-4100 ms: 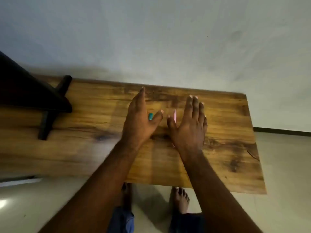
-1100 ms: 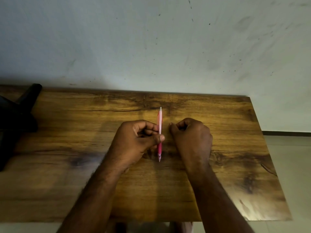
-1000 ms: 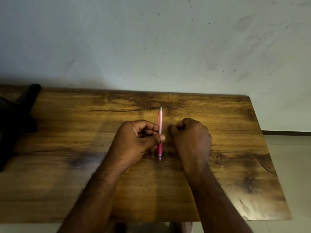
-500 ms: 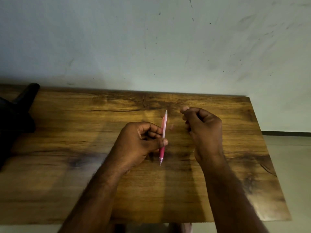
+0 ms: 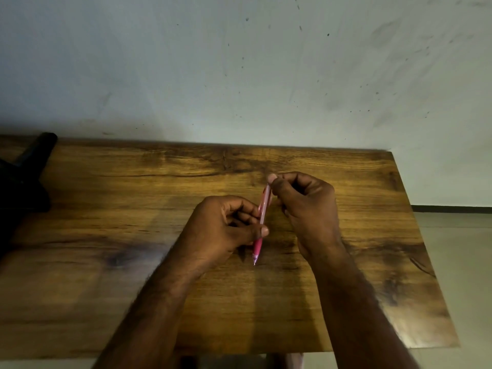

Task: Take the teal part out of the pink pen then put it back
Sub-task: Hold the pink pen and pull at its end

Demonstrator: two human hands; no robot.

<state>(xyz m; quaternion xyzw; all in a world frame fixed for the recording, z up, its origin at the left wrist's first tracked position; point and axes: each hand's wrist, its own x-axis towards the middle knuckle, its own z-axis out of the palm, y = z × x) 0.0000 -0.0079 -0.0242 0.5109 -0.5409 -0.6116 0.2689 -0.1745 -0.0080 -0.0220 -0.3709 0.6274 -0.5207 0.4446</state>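
- The left hand [image 5: 226,230] is closed around the pen [image 5: 262,222], thumb pressed to the near side of the barrel and curled fingers behind it, gripping around the middle.
- The pen stands nearly upright over the table [image 5: 133,302], leaning slightly right at the top, its tip pointing down toward the wood; whether the tip touches the wood cannot be told.
- The right hand [image 5: 306,209] is curled, with thumb and forefinger pinched together at the pen's top end, touching it.
- No teal part shows; the right fingertips cover the top end, so whether it is in the pen or in the fingers cannot be told.
- Both forearms reach in from the bottom edge, meeting near the table's middle.
- The table is dark-grained brown wood with knots and streaks, its far edge against a pale wall [image 5: 239,75] marked with specks and smudges.
- A black object [image 5: 24,182] sits at the table's left end, partly cut off.
- Pale floor [image 5: 460,262] shows to the right, with a dark skirting line at the wall's foot.
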